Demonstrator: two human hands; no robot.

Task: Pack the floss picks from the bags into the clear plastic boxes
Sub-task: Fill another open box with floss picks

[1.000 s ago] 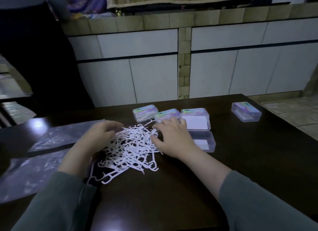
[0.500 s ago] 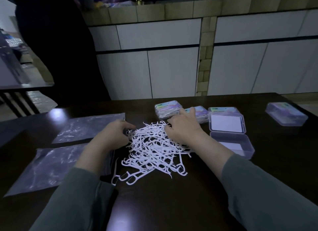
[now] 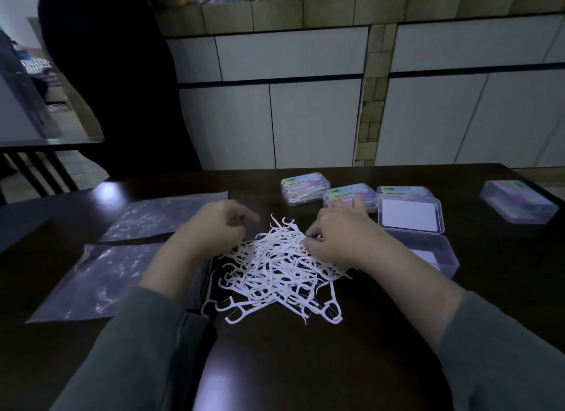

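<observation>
A loose pile of white floss picks (image 3: 275,270) lies on the dark table (image 3: 305,364) in front of me. My left hand (image 3: 214,230) rests at the pile's left edge with its fingers loosely curled, and I see nothing held in it. At the pile's right edge, my right hand (image 3: 339,236) has thumb and fingertips dug into the picks, pinching some. Just right of that hand stands an open clear plastic box (image 3: 440,254), its lid (image 3: 409,215) folded back. Two flat plastic bags (image 3: 162,215) (image 3: 101,282) lie to the left.
Three closed boxes (image 3: 305,187) (image 3: 348,195) (image 3: 403,191) stand in a row behind the pile. Another closed box (image 3: 518,201) sits near the table's far right edge. White cabinets (image 3: 305,104) face the table. A dark chair (image 3: 39,166) stands at the left.
The camera has moved closer and turned left. Both hands have drawn in toward the pile's top, and the right hand has come off the closed boxes down onto the picks.
</observation>
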